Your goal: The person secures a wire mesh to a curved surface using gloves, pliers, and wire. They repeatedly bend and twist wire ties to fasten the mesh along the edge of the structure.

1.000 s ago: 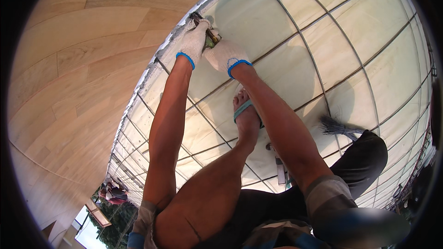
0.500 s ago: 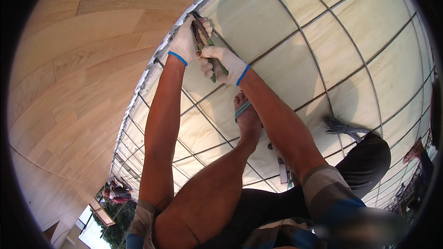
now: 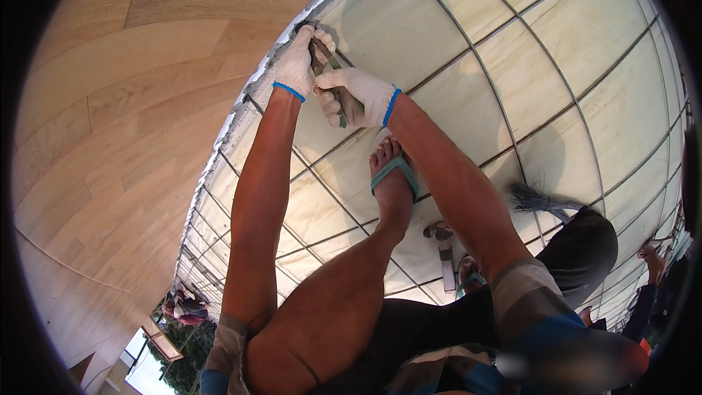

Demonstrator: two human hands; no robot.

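Observation:
Both my hands wear white knit gloves with blue cuffs. They are together at the upper middle, low by the ragged edge where the steel bar grid meets the wood-look wall. My left hand (image 3: 298, 60) is closed around the upper part of green-handled pliers (image 3: 336, 64), close to the wall edge. Just below it, my right hand (image 3: 358, 95) grips the handles, with a green end showing under its fingers. The jaws are hidden by my left hand, so what they touch cannot be made out.
Steel bars (image 3: 506, 107) cross over pale sheeting (image 3: 409, 29). My sandalled foot (image 3: 393, 179) stands below my hands. A hammer (image 3: 444, 254) lies near my right forearm. A bundle of tie wire (image 3: 541, 201) sticks out beside my dark-clothed knee. Other people are at the far edges.
My hands have shifted slightly right, still on the pliers, and the handles look closer together. More of the hammer now shows beside my right forearm.

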